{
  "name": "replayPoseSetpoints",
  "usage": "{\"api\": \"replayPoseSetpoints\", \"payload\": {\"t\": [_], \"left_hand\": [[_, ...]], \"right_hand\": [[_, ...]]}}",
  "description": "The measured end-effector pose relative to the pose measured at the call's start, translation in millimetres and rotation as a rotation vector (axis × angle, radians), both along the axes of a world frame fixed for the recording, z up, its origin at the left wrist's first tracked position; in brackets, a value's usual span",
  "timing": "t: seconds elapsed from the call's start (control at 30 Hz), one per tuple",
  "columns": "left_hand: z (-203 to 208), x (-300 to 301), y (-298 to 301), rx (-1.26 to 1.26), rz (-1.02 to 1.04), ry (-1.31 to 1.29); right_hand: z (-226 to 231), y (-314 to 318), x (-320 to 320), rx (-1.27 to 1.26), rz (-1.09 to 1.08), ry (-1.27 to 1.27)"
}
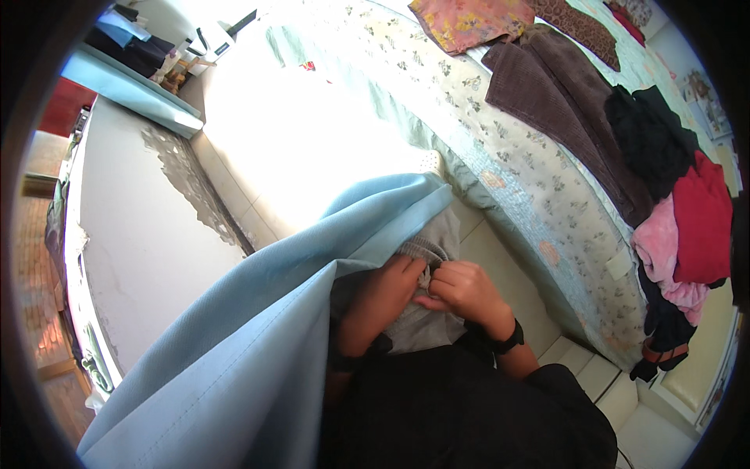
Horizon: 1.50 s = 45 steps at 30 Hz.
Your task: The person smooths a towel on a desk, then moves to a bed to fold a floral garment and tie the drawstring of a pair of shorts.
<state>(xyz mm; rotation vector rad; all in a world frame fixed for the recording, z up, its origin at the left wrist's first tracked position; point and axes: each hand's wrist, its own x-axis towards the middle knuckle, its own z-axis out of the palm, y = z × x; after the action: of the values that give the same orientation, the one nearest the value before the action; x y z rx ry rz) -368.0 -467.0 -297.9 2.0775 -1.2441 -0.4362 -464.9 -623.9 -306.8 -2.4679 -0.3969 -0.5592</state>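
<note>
Close in front of my body, a grey garment (422,332) with a ribbed, gathered band is bunched between my hands. My left hand (383,291) has its fingers closed on the band, partly in the shade of a light blue fabric (258,313). My right hand (467,289) pinches the same band from the right, its thumb and fingers nearly meeting the left ones. What exactly lies between the fingertips is too small to tell. The blue fabric, with a stitched seam, drapes in folds from the lower left up past my left hand and covers part of the garment.
To the right stands a bed with a floral cover (531,168). On it lie brown corduroy trousers (558,109), a black garment (652,141), a red cloth (703,223) and a pink cloth (660,238). A wall with peeling paint (183,176) runs along the left.
</note>
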Motion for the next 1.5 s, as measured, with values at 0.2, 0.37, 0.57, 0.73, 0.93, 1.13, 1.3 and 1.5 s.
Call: {"api": "replayPoseSetpoints", "payload": {"t": [0.2, 0.37, 0.57, 0.73, 0.93, 1.13, 1.3, 1.5], "left_hand": [[-6.1, -5.2, -2.4, -0.089, 0.037, -0.056], [-4.7, -2.7, -12.4, -0.146, 0.107, 0.05], [-10.0, -1.7, -10.1, -0.17, 0.157, -0.039], [-6.7, -4.4, -8.1, -0.134, 0.167, 0.026], [-7.0, -6.4, -6.8, -0.241, 0.178, 0.051], [1.5, -1.2, -9.8, -0.169, 0.127, 0.073], [12.8, 6.6, -1.7, -0.004, 0.099, 0.239], [-0.7, 9.6, 0.4, -0.174, 0.053, 0.202]], "right_hand": [[4.4, 0.9, -6.4, -0.007, -0.035, -0.027], [1.6, 3.6, -13.7, 0.036, -0.061, -0.079], [8.8, 7.7, -17.3, 0.139, -0.087, -0.12], [10.0, 7.6, -17.4, 0.135, -0.134, -0.066], [3.6, -5.8, -9.5, 0.122, -0.282, -0.075], [-3.8, -12.2, -7.9, 0.276, -0.387, -0.032], [-3.8, -8.1, -6.6, 0.394, -0.371, -0.047], [-10.1, -4.7, -4.8, 0.35, -0.328, -0.107]]}}
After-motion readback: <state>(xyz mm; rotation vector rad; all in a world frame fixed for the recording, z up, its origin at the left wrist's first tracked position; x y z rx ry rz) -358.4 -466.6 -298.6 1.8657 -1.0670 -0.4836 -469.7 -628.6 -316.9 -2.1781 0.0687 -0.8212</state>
